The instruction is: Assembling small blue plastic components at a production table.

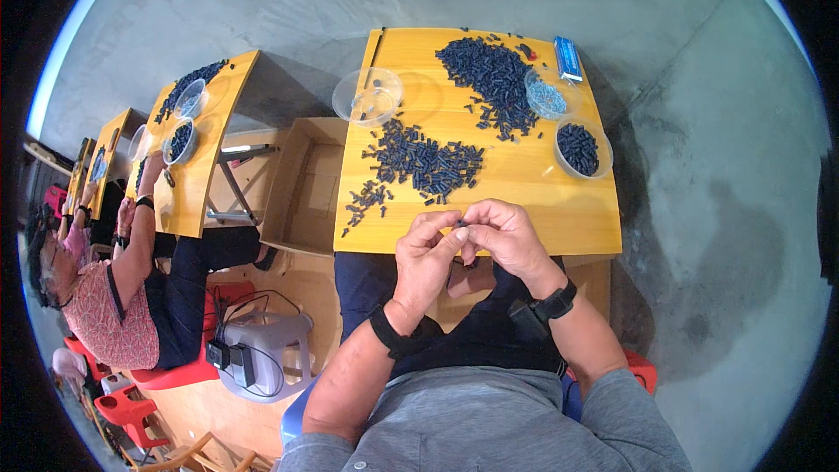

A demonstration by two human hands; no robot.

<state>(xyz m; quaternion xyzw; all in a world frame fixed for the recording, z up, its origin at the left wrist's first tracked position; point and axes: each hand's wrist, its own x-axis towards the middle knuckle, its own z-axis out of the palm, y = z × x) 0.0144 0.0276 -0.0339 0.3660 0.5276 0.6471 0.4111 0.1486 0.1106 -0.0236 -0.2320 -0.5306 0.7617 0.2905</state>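
Note:
My left hand [423, 255] and my right hand [509, 236] meet over the near edge of the yellow table [542, 214]. Their fingertips pinch a small black cylindrical piece [461, 224] between them; most of it is hidden by the fingers. Just beyond my left hand lies a loose pile of similar black pieces [428, 162]. Farther back is a larger pile of them [489, 79]. At the table's right edge a clear round tub [603, 166] contains more black pieces.
A clear tub [564, 109] with tiny blue parts and a blue-and-white box [567, 59] occupy the far right. At the left edge stands a clear bowl [350, 98]. An open cardboard box [301, 179] is on the floor, left. Beyond it, a co-worker [109, 315] sits at another table.

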